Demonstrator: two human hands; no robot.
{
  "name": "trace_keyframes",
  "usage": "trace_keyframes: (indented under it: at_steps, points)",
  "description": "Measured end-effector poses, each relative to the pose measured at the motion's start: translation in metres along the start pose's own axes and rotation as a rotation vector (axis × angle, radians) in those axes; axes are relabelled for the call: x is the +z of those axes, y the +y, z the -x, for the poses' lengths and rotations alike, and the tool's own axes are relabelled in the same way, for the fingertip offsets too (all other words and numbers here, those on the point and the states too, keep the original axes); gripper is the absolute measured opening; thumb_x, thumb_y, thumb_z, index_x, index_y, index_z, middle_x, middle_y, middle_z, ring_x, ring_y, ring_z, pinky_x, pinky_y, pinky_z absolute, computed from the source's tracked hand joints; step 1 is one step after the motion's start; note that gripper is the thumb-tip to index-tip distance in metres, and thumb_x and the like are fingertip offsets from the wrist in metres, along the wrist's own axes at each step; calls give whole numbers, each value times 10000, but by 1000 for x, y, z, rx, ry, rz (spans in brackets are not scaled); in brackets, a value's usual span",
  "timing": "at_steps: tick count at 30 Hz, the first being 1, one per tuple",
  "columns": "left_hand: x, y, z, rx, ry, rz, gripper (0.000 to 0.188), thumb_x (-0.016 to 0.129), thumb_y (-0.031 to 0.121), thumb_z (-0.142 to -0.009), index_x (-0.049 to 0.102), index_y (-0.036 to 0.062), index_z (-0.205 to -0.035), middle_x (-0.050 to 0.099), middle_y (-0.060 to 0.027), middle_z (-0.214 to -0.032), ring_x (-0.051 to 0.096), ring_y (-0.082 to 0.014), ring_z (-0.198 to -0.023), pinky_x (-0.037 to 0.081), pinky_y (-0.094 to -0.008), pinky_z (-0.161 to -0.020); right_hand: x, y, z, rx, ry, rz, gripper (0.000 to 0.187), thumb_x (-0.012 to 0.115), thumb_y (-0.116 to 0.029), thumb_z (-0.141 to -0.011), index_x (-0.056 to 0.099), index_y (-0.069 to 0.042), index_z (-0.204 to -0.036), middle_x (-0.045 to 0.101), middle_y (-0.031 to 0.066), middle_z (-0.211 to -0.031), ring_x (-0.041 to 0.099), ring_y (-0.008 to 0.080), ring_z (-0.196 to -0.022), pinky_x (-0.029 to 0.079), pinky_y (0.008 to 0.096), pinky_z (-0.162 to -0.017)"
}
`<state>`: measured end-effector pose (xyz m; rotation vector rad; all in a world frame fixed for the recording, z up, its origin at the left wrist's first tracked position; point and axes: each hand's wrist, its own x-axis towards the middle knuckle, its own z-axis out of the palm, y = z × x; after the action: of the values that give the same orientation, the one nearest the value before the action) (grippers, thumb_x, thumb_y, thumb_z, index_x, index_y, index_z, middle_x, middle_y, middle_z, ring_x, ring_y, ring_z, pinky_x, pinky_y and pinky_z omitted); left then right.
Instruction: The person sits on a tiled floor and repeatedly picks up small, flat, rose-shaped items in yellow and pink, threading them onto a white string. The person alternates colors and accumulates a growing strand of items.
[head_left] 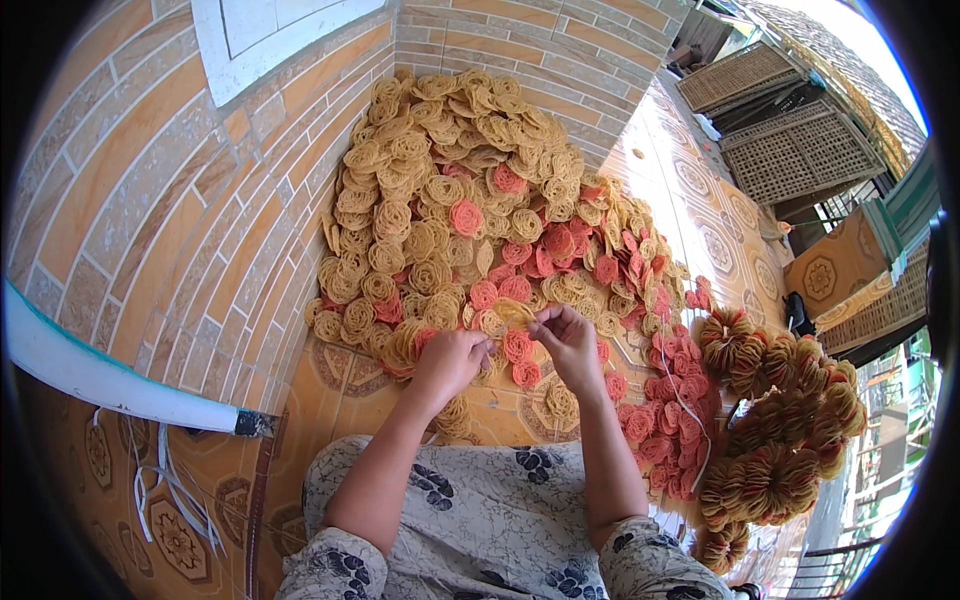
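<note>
In front of me spreads a big heap of flat, lacy, coiled discs [410,215], mostly tan-yellow, with pink discs [560,240] among them. My right hand [570,347] pinches the edge of a tan disc [514,312] between thumb and fingertips, just above the heap. Close to its left is my left hand [450,365], its fingers curled in. Whatever those fingers grip is hidden by the hand. Tan and pink discs lie next to that hand, and a pink disc [525,374] rests between both hands.
To my right, pink discs [672,410] lie under a white string [690,405]. Beyond them sit tan discs bunched into thick rings [770,470]. A tiled wall [200,210] backs the heap. White strips [175,480] hang at the left; woven racks [800,150] stand far right.
</note>
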<state>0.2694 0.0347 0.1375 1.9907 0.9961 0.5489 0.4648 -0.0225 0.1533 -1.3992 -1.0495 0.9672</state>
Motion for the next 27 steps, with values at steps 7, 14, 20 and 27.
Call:
trace_keyframes:
  at_steps: [7,14,20,27]
  points:
    - [3,-4,-1,-21,28,-71,187,581,142,-872,704,32,-784,675,-134,-691,666,-302,-664,524,-406,-664,3,-5,3,-113,-161,361,123,661,-113,-896,616,0,-916,636,7,-826,563,59,-742,458,215,-686]
    - [-18,17,3,389,516,-219,125,628,123,-855,683,18,-816,674,-156,-763,661,-275,-698,502,-391,-664,26,12,2,-90,45,153,161,613,-157,-938,573,-4,-911,613,11,-792,574,88,-748,456,220,-692]
    - [-49,1,75,-200,21,-384,180,690,213,-800,702,33,-788,661,-156,-725,648,-310,-696,491,-409,-646,0,28,-3,-379,218,233,140,513,-101,-977,471,22,-926,611,104,-794,658,184,-799,511,304,-696]
    - [43,-66,102,-570,-138,-717,306,484,118,-915,630,104,-1183,589,-84,-1246,580,-301,-1134,463,-486,-904,-29,74,2,-269,371,-33,151,479,-124,-999,436,-20,-899,523,42,-787,651,144,-725,490,271,-652]
